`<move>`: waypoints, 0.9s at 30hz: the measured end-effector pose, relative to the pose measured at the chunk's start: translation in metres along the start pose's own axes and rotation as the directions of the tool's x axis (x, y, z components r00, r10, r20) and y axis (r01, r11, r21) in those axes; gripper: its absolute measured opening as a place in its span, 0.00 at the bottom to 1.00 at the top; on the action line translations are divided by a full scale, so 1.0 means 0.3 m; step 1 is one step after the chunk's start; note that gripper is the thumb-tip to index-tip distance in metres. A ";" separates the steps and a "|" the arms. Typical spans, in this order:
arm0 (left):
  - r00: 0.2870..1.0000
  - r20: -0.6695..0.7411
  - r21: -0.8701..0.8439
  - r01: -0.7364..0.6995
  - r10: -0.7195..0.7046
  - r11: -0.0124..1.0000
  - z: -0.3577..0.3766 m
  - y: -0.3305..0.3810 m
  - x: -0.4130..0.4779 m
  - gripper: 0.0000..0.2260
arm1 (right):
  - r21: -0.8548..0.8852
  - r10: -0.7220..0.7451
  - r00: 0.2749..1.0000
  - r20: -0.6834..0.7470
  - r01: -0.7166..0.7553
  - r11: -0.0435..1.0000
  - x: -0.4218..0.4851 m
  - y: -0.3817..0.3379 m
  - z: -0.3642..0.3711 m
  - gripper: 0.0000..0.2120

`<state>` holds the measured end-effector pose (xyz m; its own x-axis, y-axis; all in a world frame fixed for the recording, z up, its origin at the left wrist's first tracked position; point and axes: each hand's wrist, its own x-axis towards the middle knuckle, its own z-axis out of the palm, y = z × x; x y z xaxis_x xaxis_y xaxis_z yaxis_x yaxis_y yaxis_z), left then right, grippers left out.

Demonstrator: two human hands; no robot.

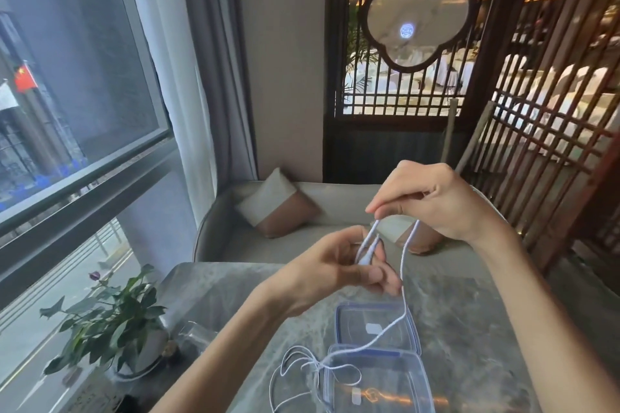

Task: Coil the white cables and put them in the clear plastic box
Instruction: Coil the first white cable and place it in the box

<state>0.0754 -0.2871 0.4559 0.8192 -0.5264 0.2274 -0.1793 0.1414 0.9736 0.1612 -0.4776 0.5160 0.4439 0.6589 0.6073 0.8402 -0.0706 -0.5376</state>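
Head view: both hands are raised above the clear plastic box point(396, 392), which sits open on the grey marbled table point(476, 329). Just beyond the box lies what looks like its lid point(365, 310).

The left hand point(339, 266) is curled around one end of the white cable point(402, 265), gripping the plug. The right hand point(432, 201), higher up and further from the box, pinches the cable between thumb and fingertips, so a short loop hangs between the two hands.

From the right hand the cable drops across the lid to the box's far rim. Its remaining length lies in loose tangles over the box's left edge and on the table beside it.

Coiling looks barely begun, with perhaps one turn formed and most of the length slack. No coil shows inside the box, so winding and stowing both remain. A potted plant point(110, 322) stands well left of the box.
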 end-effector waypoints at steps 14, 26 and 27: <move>0.838 -0.507 -0.207 -0.344 0.200 0.916 -0.145 0.039 0.126 0.13 | 0.251 0.480 0.877 0.002 -0.465 0.849 -0.086 0.096 0.390 0.14; 0.980 -0.192 0.342 0.011 0.058 0.940 -0.063 0.004 0.090 0.32 | -0.502 0.133 0.986 -0.105 -0.168 0.848 -0.042 -0.103 0.046 0.12; 0.980 -0.199 0.284 0.051 0.006 0.957 -0.036 0.026 0.100 0.38 | -0.501 0.077 0.987 -0.139 -0.137 0.854 -0.026 -0.108 0.018 0.14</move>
<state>0.1046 -0.2928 0.4700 0.9101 -0.3480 0.2249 -0.2843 -0.1298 0.9499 0.1289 -0.4763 0.5255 0.5462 0.5414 0.6392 0.8132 -0.5258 -0.2495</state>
